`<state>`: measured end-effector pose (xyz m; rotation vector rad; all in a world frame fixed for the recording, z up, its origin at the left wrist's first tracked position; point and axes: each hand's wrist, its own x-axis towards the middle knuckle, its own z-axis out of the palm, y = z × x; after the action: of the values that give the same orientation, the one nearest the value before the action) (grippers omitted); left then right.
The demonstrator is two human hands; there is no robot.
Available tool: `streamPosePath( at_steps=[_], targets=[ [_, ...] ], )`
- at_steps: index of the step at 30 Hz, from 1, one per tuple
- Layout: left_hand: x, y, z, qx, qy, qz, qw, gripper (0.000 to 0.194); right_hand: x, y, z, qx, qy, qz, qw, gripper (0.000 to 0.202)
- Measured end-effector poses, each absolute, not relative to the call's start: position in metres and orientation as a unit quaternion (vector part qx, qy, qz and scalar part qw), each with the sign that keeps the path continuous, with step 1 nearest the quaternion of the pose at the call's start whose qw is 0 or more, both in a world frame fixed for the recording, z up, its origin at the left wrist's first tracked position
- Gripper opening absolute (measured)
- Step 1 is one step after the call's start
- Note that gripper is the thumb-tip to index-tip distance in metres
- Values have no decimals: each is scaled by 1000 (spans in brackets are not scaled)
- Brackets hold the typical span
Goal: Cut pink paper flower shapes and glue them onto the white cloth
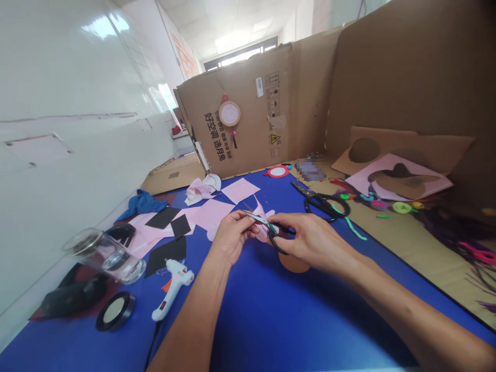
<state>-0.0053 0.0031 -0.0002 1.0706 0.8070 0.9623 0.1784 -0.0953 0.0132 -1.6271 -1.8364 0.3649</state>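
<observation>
Hands (231, 237) (310, 237): 2
Blk-hdl scissors (287, 229) (314, 197): 2
Pink ppr pcs (240, 190): several, overlap, cnt unclr
Blk ppr pcs (163, 217) (180, 226) (166, 255): 3
Glue gun (174, 287): 1
Clr glass (108, 256): 1
Hung rnd ornmt (230, 113): 1

Passage: blue mat (251, 325), near side, between left forearm (196, 315) and right forearm (399, 302). Obstacles: left, glue gun (173, 288), glass (104, 253); right, black-handled scissors (310, 194); rear, upright cardboard wall (251, 126).

A bright window (241, 57) sits below the pale ceiling (217, 20).
</observation>
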Motion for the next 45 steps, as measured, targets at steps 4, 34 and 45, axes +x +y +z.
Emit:
streamPosePath(
  at_steps=[4, 34, 45],
  targets=[
    [-4, 4, -1, 474, 360, 431, 679, 19, 179, -95, 12, -615, -701, 141, 331, 23],
    [-10, 6, -2, 480, 353, 400, 696, 21, 181, -98, 13, -611, -710, 138, 323, 22],
    [-30, 22, 0, 385, 320, 308, 809, 12, 188, -96, 12, -582, -714, 180, 344, 30]
  ],
)
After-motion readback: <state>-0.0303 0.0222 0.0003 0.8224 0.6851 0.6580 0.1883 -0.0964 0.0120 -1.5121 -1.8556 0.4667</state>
